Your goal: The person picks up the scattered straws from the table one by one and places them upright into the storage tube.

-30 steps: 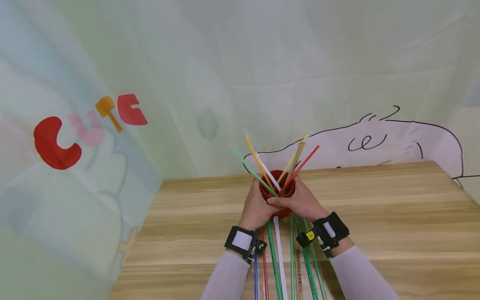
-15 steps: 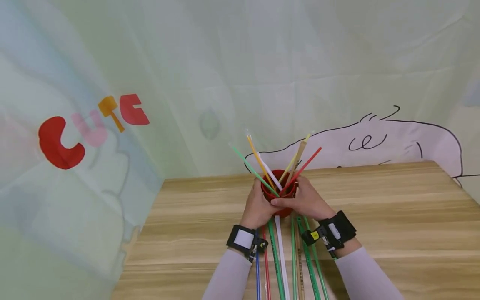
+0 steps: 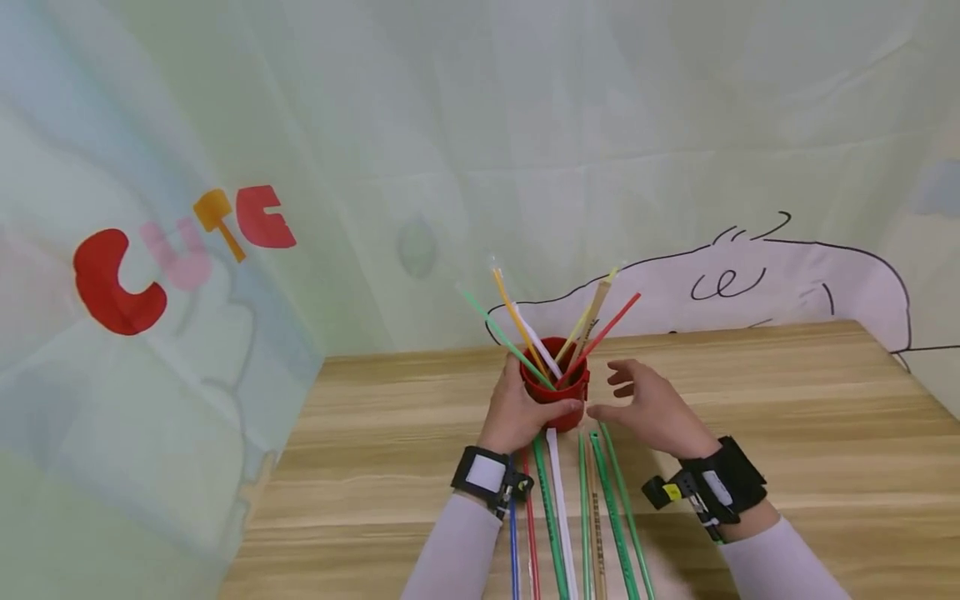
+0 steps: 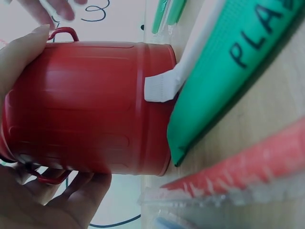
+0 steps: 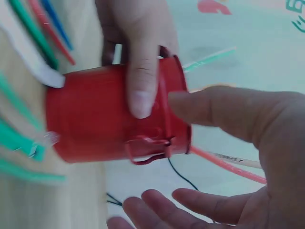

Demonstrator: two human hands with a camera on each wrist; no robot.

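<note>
A small red pail (image 4: 86,105) with little side handles stands upright on the table, holding several straws that fan out above its rim. Among them are a green straw (image 3: 495,325), an orange straw (image 3: 512,304), a red straw (image 3: 609,327) and a brown-wrapped one (image 3: 597,302). My left hand (image 3: 516,417) grips the pail from the left, thumb across its near wall and fingers behind it. My right hand (image 3: 660,412) is just right of the pail, thumb and fingers spread apart with nothing between them. In the right wrist view its thumb overlaps the pail near the rim.
On the wooden table (image 3: 787,433), more straws lie lengthwise in front of the pail: a blue straw (image 3: 513,542), a red straw (image 3: 532,533), a white-wrapped one (image 3: 561,508) and several green ones. A printed cloth backdrop (image 3: 525,125) hangs behind the table's far edge.
My right hand has let go of the pail and moved off to the right, its fingers opening. The left hand keeps its hold, and the pail stays in about the same place.
</note>
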